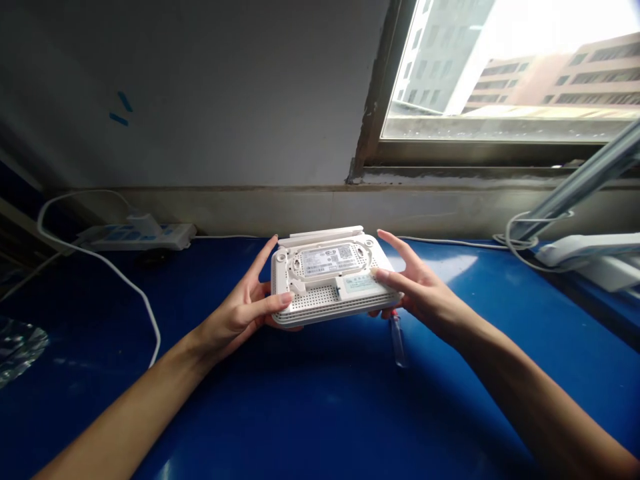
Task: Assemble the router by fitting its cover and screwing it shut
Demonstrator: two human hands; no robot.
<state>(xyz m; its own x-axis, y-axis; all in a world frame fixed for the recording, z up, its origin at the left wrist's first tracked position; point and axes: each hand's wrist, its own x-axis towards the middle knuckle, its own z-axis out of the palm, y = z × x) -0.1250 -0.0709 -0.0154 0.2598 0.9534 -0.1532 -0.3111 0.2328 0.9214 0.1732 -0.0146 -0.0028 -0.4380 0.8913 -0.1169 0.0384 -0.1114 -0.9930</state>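
Observation:
A white router with a vented underside is held up over the blue tabletop, its labelled bottom face turned towards me. A printed label lies in its oval recess, and a pale green sticker is near its right corner. Along the far edge runs a white antenna bar. My left hand grips the left end, thumb on top and fingers underneath. At the right end, my right hand holds it likewise, its index finger stretched out. Below that hand a clear-handled screwdriver lies partly hidden.
A white power strip with a plugged-in adapter stands at the back left, its white cable looping forward. A grey lamp arm rises at the right by a white base. Crumpled clear plastic lies far left.

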